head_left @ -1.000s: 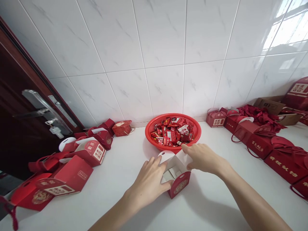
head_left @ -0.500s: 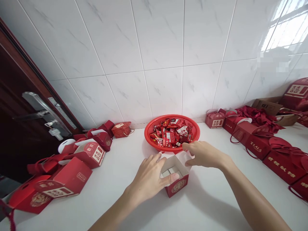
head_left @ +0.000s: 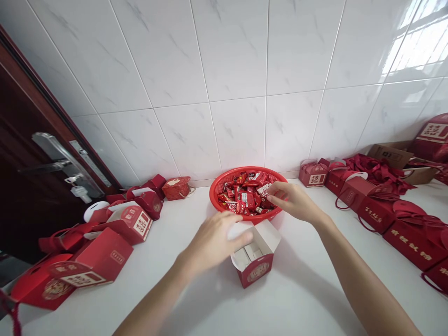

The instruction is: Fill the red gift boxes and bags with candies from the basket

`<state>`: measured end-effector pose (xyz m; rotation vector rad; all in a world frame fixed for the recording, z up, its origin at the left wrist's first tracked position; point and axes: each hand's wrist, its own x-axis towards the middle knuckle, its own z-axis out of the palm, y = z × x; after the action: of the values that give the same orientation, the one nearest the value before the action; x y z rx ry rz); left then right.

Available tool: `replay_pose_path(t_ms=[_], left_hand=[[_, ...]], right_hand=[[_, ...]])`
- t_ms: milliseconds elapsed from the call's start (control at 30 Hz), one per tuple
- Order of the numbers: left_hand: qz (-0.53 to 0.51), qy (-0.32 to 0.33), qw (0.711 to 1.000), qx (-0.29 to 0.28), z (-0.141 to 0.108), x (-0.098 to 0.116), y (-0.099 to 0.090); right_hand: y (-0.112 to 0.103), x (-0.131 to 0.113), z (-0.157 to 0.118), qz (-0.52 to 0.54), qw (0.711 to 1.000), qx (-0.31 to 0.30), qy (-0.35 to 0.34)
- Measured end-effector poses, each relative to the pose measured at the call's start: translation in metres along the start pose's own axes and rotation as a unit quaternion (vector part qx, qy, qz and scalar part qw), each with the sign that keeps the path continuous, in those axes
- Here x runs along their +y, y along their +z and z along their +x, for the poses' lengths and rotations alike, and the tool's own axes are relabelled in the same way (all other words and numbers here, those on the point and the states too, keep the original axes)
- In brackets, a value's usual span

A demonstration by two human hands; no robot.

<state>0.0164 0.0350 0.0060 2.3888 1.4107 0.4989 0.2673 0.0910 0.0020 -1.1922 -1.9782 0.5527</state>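
A small red gift box point(head_left: 257, 273) with a white inside stands on the white tabletop point(head_left: 308, 289), its top flaps raised. At its left side is my left hand point(head_left: 215, 238), open and slightly blurred, the thumb apart from the fingers and over the box's opening. Whether it touches a flap I cannot tell. Over the right rim of a red plastic basket point(head_left: 214, 196) hovers my right hand point(head_left: 292, 199). Its thumb and fingers are apart with nothing visible between them. Red-wrapped sweets point(head_left: 248, 198) fill the basket, and my right fingertips hide some of them.
Several red gift boxes point(head_left: 108, 261) lie at the left near a dark door point(head_left: 31, 140). More red boxes point(head_left: 374, 210) line the right, with dark red ribbons point(head_left: 381, 170) and a cardboard carton point(head_left: 420, 172) behind. A tiled wall point(head_left: 238, 130) closes off the back.
My right hand has left the box's right flap and moved up to the basket. My left hand has shifted slightly left and up. The box's flaps now stand spread wider.
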Motion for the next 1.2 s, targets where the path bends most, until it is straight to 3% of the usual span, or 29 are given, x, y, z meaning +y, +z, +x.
replay_pose_path(t_ms=[100,233,300,367,433,533,667,900,1200], left_hand=[[-0.001,-0.018,0.998,0.056,0.04,-0.015,-0.018],[0.026,-0.005,0.998,-0.063,0.1,-0.037,-0.012],[0.025,0.052,0.988,-0.146,0.123,-0.04,0.003],[0.024,0.123,0.972,-0.199,0.141,-0.037,0.021],[0.051,0.156,0.955,-0.245,0.155,-0.031,0.037],[0.113,0.15,0.939,-0.287,0.171,-0.022,0.05],[0.147,0.143,0.938,-0.28,0.177,-0.018,0.054],[0.168,0.074,0.933,-0.308,0.17,-0.021,0.057],[0.147,0.081,0.939,-0.301,0.169,-0.015,0.06]], right_hand=[[0.018,0.017,0.018,0.146,0.985,0.084,0.022],[0.039,0.045,0.04,0.289,0.925,0.229,0.092],[0.044,0.06,0.047,0.317,0.895,0.29,0.12],[0.045,0.072,0.051,0.321,0.882,0.32,0.127],[0.043,0.079,0.052,0.316,0.883,0.323,0.127],[0.041,0.082,0.051,0.308,0.89,0.311,0.129],[0.043,0.082,0.051,0.288,0.902,0.293,0.133],[0.045,0.083,0.05,0.237,0.923,0.269,0.137],[0.045,0.078,0.048,0.203,0.939,0.239,0.139]])
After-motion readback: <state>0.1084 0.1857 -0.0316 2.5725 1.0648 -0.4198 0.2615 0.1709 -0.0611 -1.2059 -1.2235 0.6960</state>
